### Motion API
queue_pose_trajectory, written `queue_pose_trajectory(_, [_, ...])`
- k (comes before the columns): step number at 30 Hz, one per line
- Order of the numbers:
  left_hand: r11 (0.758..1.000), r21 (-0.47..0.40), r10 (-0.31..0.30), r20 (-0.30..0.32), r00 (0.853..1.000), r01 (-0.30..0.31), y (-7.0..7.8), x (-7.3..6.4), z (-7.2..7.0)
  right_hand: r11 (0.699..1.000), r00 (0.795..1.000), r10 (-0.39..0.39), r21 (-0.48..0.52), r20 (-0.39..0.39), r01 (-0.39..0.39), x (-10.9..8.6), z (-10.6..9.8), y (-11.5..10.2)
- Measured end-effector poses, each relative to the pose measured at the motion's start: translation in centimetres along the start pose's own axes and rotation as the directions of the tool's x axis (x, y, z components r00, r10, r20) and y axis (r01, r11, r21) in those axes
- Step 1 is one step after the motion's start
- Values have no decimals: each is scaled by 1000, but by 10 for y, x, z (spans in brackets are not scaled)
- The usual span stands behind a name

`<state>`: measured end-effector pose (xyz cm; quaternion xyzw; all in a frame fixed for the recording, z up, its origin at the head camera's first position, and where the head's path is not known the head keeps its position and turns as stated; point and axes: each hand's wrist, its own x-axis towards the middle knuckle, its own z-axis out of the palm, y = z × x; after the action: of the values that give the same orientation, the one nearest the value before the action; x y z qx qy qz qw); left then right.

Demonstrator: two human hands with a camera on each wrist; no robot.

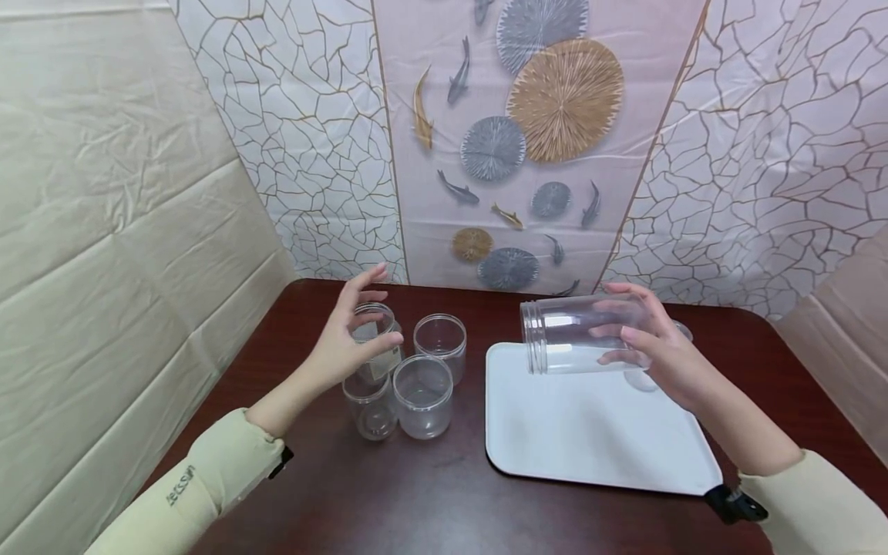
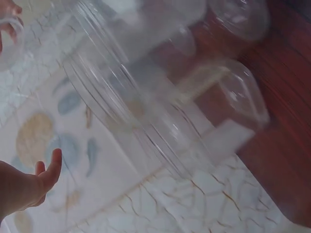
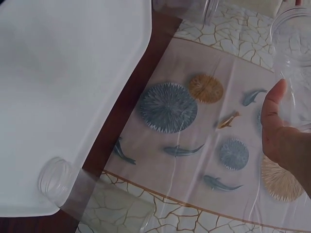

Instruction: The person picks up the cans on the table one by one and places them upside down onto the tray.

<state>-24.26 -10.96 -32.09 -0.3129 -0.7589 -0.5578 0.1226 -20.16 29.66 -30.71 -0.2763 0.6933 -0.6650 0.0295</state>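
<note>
My right hand grips a clear screw-neck plastic jar round its base. The jar lies sideways in the air above the white tray, its mouth pointing left. My left hand is open, fingers spread and bent, at the jar group on the left. In the left wrist view that hand is apart from the jars. Near it stand several clear jars, among them a front one and a back one. The left-hand fingers partly cover another jar.
Another clear jar is at the tray's far right corner, mostly hidden behind my right hand in the head view. The dark red table ends at a patterned cloth behind. A beige cloth wall borders the left.
</note>
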Motion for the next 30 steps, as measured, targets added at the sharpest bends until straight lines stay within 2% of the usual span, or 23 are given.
queue_pose_trajectory(6, [990, 121, -73, -46, 996, 78, -7, -14, -27, 999, 1000, 3, -40, -15, -4, -5, -8, 0])
queue_pose_trajectory(10, [976, 168, -126, -71, 990, 136, -13, -19, -40, 998, 999, 11, -61, -34, -13, -9, -13, 2])
queue_pose_trajectory(14, [965, 197, -161, -81, 984, 174, -19, -23, -47, 994, 998, 27, -100, -59, -33, -13, -17, 4])
queue_pose_trajectory(20, [949, 248, -175, -94, 980, 193, -27, -26, -52, 976, 995, 37, -210, -92, -56, -20, -25, 2])
queue_pose_trajectory(23, [945, 255, -182, -107, 978, 204, -29, -27, -54, 938, 993, 47, -337, -105, -80, -25, -29, 0])
queue_pose_trajectory(26, [943, 257, -188, -110, 976, 211, -31, -30, -57, 885, 990, 70, -450, -125, -119, -30, -34, -2])
queue_pose_trajectory(30, [937, 269, -196, -122, 973, 223, -35, -34, -62, 837, 983, 92, -522, -159, -163, -35, -40, -2])
